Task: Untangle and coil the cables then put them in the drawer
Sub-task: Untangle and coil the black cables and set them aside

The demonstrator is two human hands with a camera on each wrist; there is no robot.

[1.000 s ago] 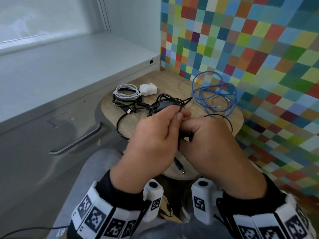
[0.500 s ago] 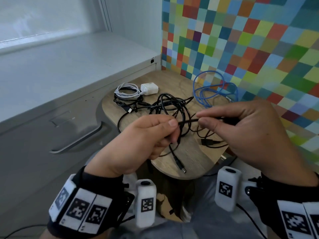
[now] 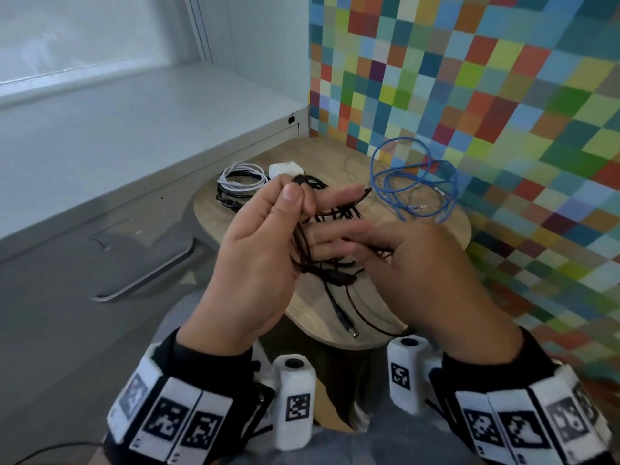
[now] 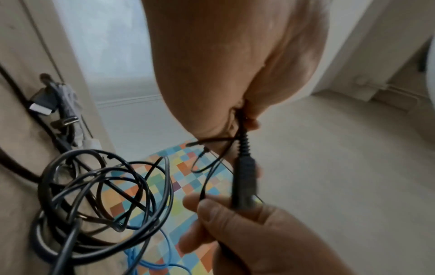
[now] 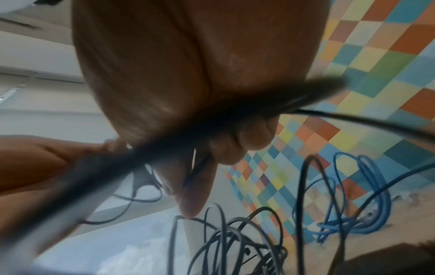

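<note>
Left hand: the left hand (image 3: 258, 250) is raised over the near half of the small round wooden table (image 3: 446, 229), thumb and forefinger pinching the thin black cable (image 3: 330, 214) near its top, the other fingers spread with loops of it draped across them.
Right hand: the right hand (image 3: 432, 273), at about 3 o'clock from the left one, has its fingers reaching in among the same black loops; the left wrist view shows its fingertips (image 4: 212, 210) gripping the cable's ribbed black plug (image 4: 243, 178).
Black cable: a loose tangle between the two hands, lifted off the wood (one barrel-plug end (image 3: 345, 322) trails down to the table edge at 6 o'clock).
Blue cable: the thin blue network cable (image 3: 412, 182) lies in open loops on the table at 2 o'clock from the hands, next to the multicoloured checkered wall (image 3: 503, 95).
White cable: a coiled white cable (image 3: 240, 177) with its white square charger block (image 3: 285, 169) sits at 11 o'clock, just beside more black cable on the table.
Drawer: the grey metal cabinet drawer (image 3: 84, 263) with a long bar handle (image 3: 147, 280) is at 9 o'clock, shut.
</note>
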